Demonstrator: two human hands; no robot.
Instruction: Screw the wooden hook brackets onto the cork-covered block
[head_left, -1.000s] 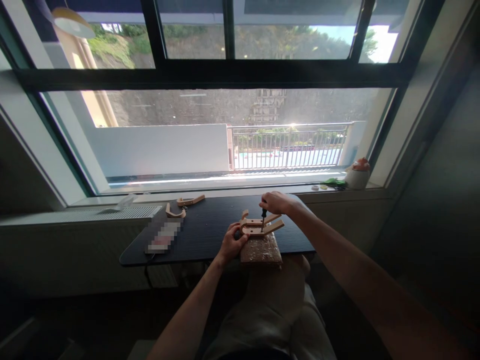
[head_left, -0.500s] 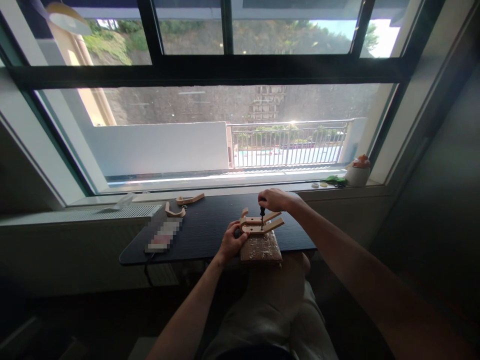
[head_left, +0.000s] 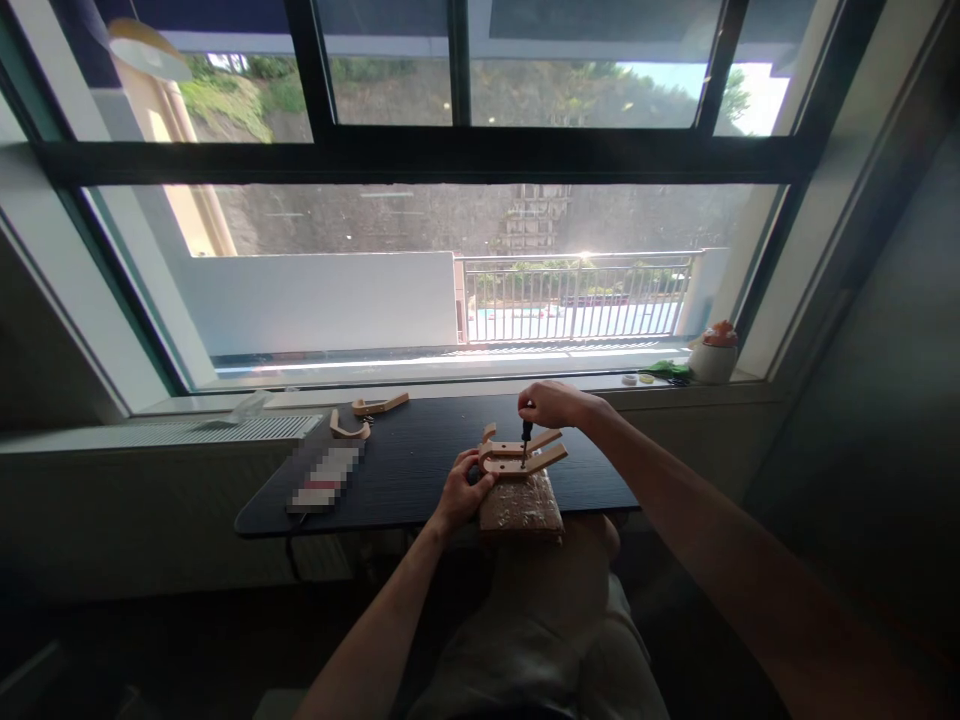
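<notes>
My right hand [head_left: 551,403] is closed around the handle of a dark screwdriver [head_left: 526,432], which points down. Its tip meets a light wooden frame [head_left: 514,466] made of bent pieces with slanting arms. Around the left, curved end of that frame, my left hand [head_left: 463,488] is closed, with the thumb at its near side. Beneath the frame lies a brown block [head_left: 521,505] in shiny wrapping, at the table's near edge. Whether a screw sits under the tip is too small to tell.
On the dark table [head_left: 420,470], two loose bent wooden pieces lie at the back left, one a curved piece [head_left: 349,428]. A blurred flat item [head_left: 324,480] is nearer. The windowsill holds a white pot [head_left: 712,360]. A radiator [head_left: 187,450] stands left of the table.
The view has tilted slightly, so the scene sits a little lower. Both hands keep their grips, and the screwdriver stays in about the same place on the wooden frame.
</notes>
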